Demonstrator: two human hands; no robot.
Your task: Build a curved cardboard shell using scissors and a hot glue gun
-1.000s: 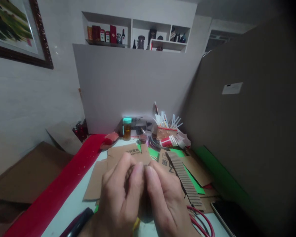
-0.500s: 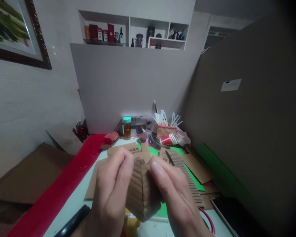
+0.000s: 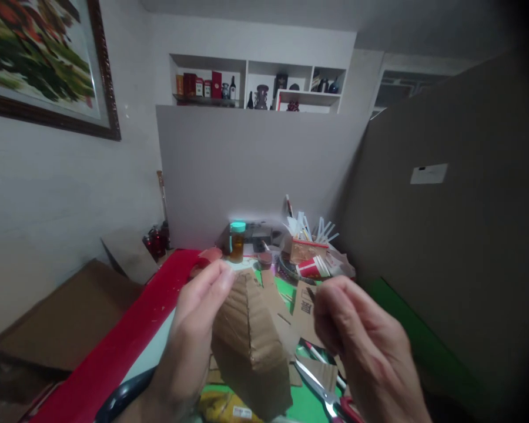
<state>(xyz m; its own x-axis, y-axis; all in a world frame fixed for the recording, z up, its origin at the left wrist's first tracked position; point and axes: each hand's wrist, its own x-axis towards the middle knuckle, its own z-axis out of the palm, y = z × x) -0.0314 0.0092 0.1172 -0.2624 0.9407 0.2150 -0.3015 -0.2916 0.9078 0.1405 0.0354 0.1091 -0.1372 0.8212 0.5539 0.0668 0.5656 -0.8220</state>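
Bare left hand [image 3: 200, 317] raised at lower centre-left, thumb tip pressed to the bent index finger, grip closed, forearm angling up from the lower left. Bare right hand [image 3: 364, 335] apart from it, fingers curled into a loose fist, back of hand outward, wrist toward the lower right.

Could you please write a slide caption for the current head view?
The left hand holds creased brown cardboard while the curled right hand hovers apart from it near red-handled scissors.
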